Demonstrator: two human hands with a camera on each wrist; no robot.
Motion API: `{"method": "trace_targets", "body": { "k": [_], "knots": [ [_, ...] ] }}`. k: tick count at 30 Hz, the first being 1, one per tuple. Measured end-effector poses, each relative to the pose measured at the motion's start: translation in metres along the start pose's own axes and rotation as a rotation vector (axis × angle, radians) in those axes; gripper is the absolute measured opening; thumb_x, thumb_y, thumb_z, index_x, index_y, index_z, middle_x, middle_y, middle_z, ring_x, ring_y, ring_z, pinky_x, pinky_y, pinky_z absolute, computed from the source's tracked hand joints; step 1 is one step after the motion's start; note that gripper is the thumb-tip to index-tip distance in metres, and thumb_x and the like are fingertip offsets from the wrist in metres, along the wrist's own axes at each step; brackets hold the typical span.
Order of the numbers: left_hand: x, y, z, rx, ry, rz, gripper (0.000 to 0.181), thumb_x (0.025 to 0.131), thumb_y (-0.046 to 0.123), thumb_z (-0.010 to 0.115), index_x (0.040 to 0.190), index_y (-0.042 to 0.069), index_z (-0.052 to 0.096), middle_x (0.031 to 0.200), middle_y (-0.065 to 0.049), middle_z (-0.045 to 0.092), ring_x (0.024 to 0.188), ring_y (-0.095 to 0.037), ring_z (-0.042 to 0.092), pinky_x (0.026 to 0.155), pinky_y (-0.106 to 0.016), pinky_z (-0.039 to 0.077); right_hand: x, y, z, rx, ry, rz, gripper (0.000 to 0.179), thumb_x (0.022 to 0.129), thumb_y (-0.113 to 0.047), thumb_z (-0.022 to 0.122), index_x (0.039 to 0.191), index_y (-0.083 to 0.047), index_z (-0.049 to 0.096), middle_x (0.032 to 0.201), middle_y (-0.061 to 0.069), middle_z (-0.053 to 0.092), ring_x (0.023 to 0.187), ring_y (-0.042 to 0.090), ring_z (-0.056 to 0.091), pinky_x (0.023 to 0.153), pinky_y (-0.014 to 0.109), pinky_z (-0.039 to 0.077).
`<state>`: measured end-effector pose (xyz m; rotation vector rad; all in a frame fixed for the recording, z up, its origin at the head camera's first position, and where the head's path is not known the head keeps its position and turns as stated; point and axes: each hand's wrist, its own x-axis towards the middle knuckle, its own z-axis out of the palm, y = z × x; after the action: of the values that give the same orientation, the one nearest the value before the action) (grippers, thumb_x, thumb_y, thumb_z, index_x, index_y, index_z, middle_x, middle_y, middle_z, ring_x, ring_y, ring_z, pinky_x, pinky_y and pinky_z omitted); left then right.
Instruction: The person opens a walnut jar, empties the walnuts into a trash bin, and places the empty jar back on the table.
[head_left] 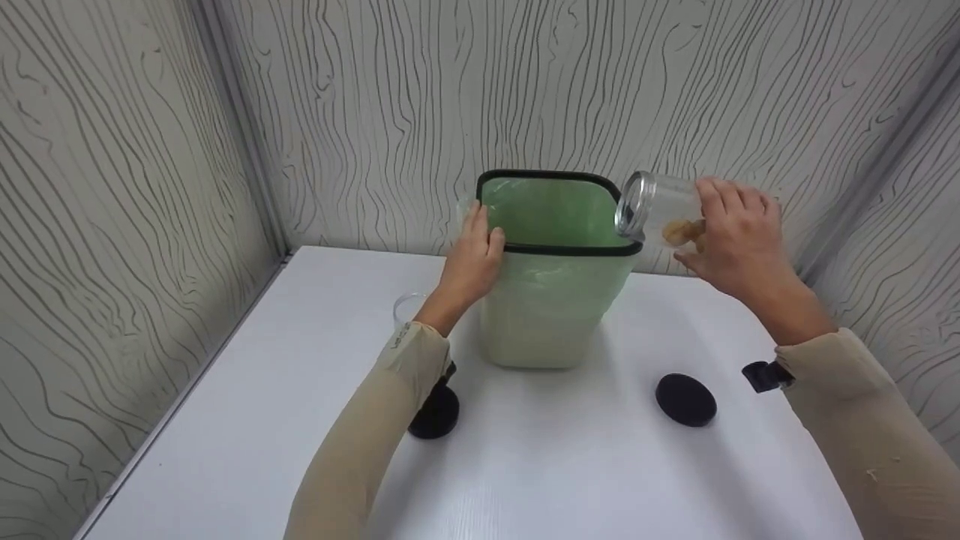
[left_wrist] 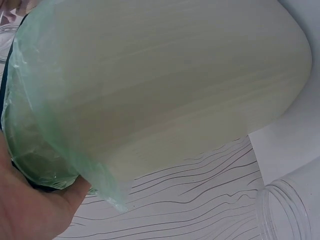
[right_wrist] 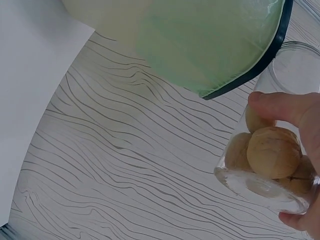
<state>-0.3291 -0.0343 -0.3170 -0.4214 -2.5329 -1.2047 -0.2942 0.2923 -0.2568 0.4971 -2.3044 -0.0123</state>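
Note:
A pale trash can (head_left: 540,315) with a green liner bag (head_left: 555,210) and a black rim stands upright on the white table. At its left rim my left hand (head_left: 472,251) holds the edge, with a digit against the liner in the left wrist view. My right hand (head_left: 742,232) grips a clear jar (head_left: 664,199), tipped with its uncapped mouth toward the can's right rim. Several round tan nut-like things (right_wrist: 274,152) lie inside the jar, near its base. Their exact kind cannot be told.
Two black round lids lie on the table, one (head_left: 686,400) at right and another (head_left: 435,414) partly behind the left sleeve. A second clear jar (left_wrist: 285,210) lies left of the can, partly hidden by the left arm. Wood-patterned walls (head_left: 420,90) enclose the table.

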Motion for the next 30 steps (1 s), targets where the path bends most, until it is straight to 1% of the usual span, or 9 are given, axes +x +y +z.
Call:
{"method": "trace_targets", "body": {
  "k": [7, 16, 21, 27, 29, 30],
  "knots": [
    [0.0, 0.0, 0.001, 0.011, -0.006, 0.0, 0.056, 0.103, 0.03, 0.027, 0.149, 0.0, 0.017, 0.157, -0.011, 0.011, 0.141, -0.024, 0.018, 0.112, -0.039, 0.018, 0.002, 0.001, -0.001, -0.024, 0.007, -0.037, 0.095, 0.055, -0.013, 0.09, 0.133, 0.003, 0.039, 0.129, 0.025, 0.046, 0.115, 0.046, 0.041, 0.089, 0.064, 0.031],
    [0.001, 0.0, 0.0, 0.02, -0.007, 0.009, 0.057, 0.102, 0.031, 0.026, 0.149, -0.001, 0.018, 0.157, -0.012, 0.011, 0.141, -0.025, 0.018, 0.112, -0.039, 0.019, 0.008, -0.001, -0.006, -0.075, -0.037, -0.088, 0.097, 0.056, -0.011, 0.09, 0.136, 0.003, 0.037, 0.131, 0.025, 0.044, 0.118, 0.045, 0.037, 0.092, 0.065, 0.029],
    [0.001, -0.001, 0.0, 0.017, -0.004, 0.011, 0.057, 0.102, 0.031, 0.026, 0.15, 0.001, 0.017, 0.157, -0.011, 0.011, 0.141, -0.024, 0.018, 0.112, -0.039, 0.018, 0.012, -0.002, -0.007, -0.129, -0.005, -0.153, 0.096, 0.053, -0.008, 0.091, 0.133, 0.003, 0.039, 0.128, 0.025, 0.047, 0.117, 0.045, 0.039, 0.091, 0.065, 0.03],
    [0.002, -0.001, 0.0, 0.007, -0.002, 0.006, 0.058, 0.102, 0.032, 0.026, 0.15, 0.001, 0.017, 0.157, -0.011, 0.011, 0.141, -0.024, 0.018, 0.112, -0.039, 0.018, 0.018, -0.005, -0.008, -0.201, 0.07, -0.248, 0.091, 0.053, -0.005, 0.089, 0.129, 0.002, 0.041, 0.124, 0.024, 0.048, 0.113, 0.045, 0.042, 0.089, 0.066, 0.033],
    [0.002, -0.001, 0.0, 0.006, 0.001, 0.005, 0.058, 0.102, 0.032, 0.026, 0.15, 0.001, 0.018, 0.157, -0.011, 0.012, 0.141, -0.024, 0.018, 0.112, -0.039, 0.018, 0.02, -0.007, -0.009, -0.235, 0.078, -0.274, 0.088, 0.055, -0.004, 0.088, 0.13, 0.002, 0.041, 0.125, 0.023, 0.047, 0.114, 0.045, 0.042, 0.09, 0.066, 0.033],
    [0.002, -0.001, 0.0, 0.004, 0.002, 0.005, 0.057, 0.102, 0.032, 0.026, 0.149, 0.001, 0.018, 0.157, -0.011, 0.012, 0.141, -0.024, 0.018, 0.112, -0.039, 0.018, 0.021, -0.008, -0.009, -0.247, 0.074, -0.279, 0.085, 0.058, -0.004, 0.086, 0.13, 0.002, 0.041, 0.125, 0.023, 0.046, 0.115, 0.044, 0.042, 0.09, 0.065, 0.033]
  ]
}}
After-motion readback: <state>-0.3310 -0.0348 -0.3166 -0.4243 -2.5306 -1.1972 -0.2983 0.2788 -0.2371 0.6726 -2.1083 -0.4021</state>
